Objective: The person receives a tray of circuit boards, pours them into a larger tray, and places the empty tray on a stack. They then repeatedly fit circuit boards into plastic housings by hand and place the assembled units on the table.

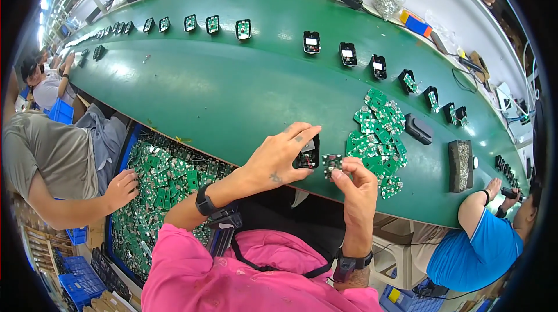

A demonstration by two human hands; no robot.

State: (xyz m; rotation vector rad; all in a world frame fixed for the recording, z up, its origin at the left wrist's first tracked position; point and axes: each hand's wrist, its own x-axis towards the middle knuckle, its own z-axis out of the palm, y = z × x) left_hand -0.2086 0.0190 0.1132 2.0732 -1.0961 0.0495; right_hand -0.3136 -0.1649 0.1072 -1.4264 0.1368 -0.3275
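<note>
Blue is the rim of the bin (pixel 135 135) at the near left, and I see it filled with loose green boards (pixel 165 187); a co-worker's hand (pixel 123 189) is at its left side. Behind, on the green table (pixel 203 85), a row of small black cases (pixel 149 25) goes from far left toward the right. Near the middle, I watch the left hand (pixel 282 155), whose thumb and fingers are curved around a black housing (pixel 314 155), above the near table edge. Just to the right of it, a small circuit board (pixel 332 163) is pinched between thumb and fingers of the right hand (pixel 358 187). Further right lies a pile of green boards (pixel 378 132), then a black device (pixel 418 129), and then a dark box (pixel 453 166) containing small pieces.
</note>
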